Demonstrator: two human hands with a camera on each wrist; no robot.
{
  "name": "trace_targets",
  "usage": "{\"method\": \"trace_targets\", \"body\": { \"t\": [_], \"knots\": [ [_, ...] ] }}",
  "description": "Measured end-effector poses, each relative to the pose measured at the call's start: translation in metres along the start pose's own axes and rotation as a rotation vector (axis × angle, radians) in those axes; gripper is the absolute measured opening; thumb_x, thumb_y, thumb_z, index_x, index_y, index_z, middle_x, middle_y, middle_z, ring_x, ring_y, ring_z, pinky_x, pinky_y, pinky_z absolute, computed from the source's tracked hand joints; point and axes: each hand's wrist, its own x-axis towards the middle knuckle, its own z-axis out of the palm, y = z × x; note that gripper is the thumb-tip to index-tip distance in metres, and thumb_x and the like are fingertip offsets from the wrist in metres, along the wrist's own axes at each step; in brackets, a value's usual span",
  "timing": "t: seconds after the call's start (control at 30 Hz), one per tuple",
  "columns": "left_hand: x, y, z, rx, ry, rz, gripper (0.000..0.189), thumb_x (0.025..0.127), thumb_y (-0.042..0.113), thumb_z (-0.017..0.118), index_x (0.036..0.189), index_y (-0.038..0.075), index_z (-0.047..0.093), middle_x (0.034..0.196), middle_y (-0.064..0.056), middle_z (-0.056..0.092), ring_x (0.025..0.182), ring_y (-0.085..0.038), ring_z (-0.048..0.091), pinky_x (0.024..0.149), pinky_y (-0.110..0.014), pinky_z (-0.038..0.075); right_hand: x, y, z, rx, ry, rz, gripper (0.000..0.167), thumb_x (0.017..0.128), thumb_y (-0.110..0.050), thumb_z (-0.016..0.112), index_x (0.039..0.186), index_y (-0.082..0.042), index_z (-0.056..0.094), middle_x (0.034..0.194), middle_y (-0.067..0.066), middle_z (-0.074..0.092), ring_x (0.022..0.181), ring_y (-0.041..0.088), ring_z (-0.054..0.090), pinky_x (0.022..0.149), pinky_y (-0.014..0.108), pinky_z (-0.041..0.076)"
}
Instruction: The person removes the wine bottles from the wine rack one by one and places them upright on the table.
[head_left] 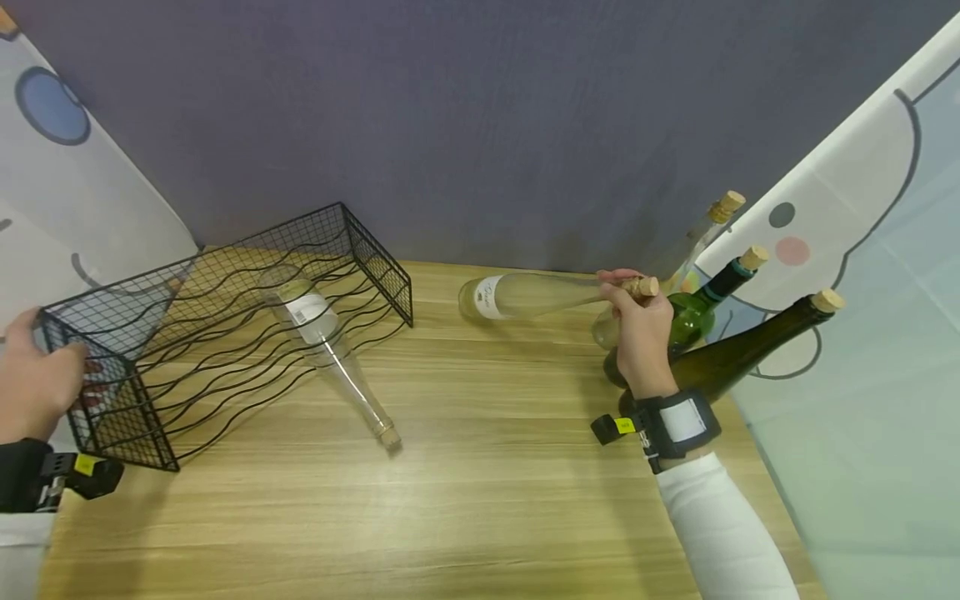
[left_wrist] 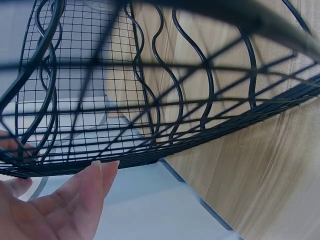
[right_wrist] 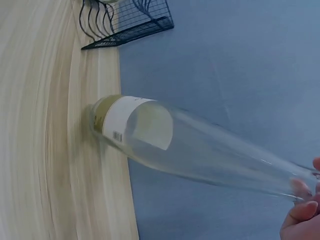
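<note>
My right hand [head_left: 641, 333] grips a clear corked bottle [head_left: 540, 296] by its neck, just below the cork. The bottle leans over with its labelled base towards the left; in the right wrist view that base [right_wrist: 107, 117] is close to the tabletop, and whether it touches I cannot tell. At the far left, my left hand [head_left: 41, 379] holds the end of a black wire wine rack [head_left: 375, 258], its thumb and fingers [left_wrist: 92, 195] on either side of the mesh. Another clear bottle [head_left: 341, 362] lies in the rack's wavy wires, its corked neck sticking out over the front.
At the right stand a clear bottle [head_left: 701, 237], a green bottle [head_left: 693, 312] and a dark olive bottle [head_left: 731, 358], all corked, close beside my right wrist. A grey wall [head_left: 480, 125] bounds the wooden table [head_left: 450, 500] behind, with patterned panels [head_left: 847, 275] at the sides.
</note>
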Motion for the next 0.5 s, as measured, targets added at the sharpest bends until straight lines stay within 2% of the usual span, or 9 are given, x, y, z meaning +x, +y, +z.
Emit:
{"method": "trace_targets", "body": {
  "t": [0.13,0.23,0.33,0.5],
  "knots": [
    [0.0,0.0,-0.001,0.012,0.003,-0.001,0.07,0.096,0.011,0.023,0.156,0.003,-0.013,0.114,-0.049,0.041,0.046,-0.021,0.051,0.036,-0.031,0.049,0.005,0.003,0.0,0.022,-0.006,-0.004,0.022,0.095,-0.012,0.062,0.116,-0.005,0.057,0.107,0.001,0.068,0.102,0.013,0.058,0.067,0.017,0.036],
    [0.0,0.0,-0.001,0.025,0.004,-0.005,0.07,0.096,0.011,0.023,0.156,0.002,-0.013,0.113,-0.049,0.04,0.045,-0.02,0.051,0.036,-0.031,0.049,0.007,0.006,-0.001,-0.025,-0.038,-0.043,0.017,0.098,-0.015,0.059,0.113,-0.009,0.057,0.109,-0.002,0.065,0.105,0.013,0.057,0.073,0.017,0.039],
    [0.001,0.0,0.0,0.013,0.002,0.0,0.07,0.096,0.011,0.022,0.156,0.003,-0.012,0.112,-0.048,0.041,0.044,-0.018,0.05,0.036,-0.031,0.049,0.008,0.008,-0.003,-0.056,-0.091,-0.096,0.01,0.098,-0.013,0.058,0.108,-0.012,0.056,0.108,-0.003,0.064,0.107,0.016,0.057,0.084,0.02,0.044],
    [0.0,0.0,0.001,-0.006,0.004,0.01,0.07,0.097,0.011,0.022,0.157,0.006,-0.013,0.108,-0.047,0.045,0.042,-0.013,0.048,0.037,-0.032,0.049,0.008,0.012,-0.007,-0.037,-0.19,-0.168,0.014,0.097,-0.01,0.06,0.11,-0.01,0.056,0.112,-0.001,0.068,0.111,0.022,0.06,0.096,0.026,0.05]
  ]
}}
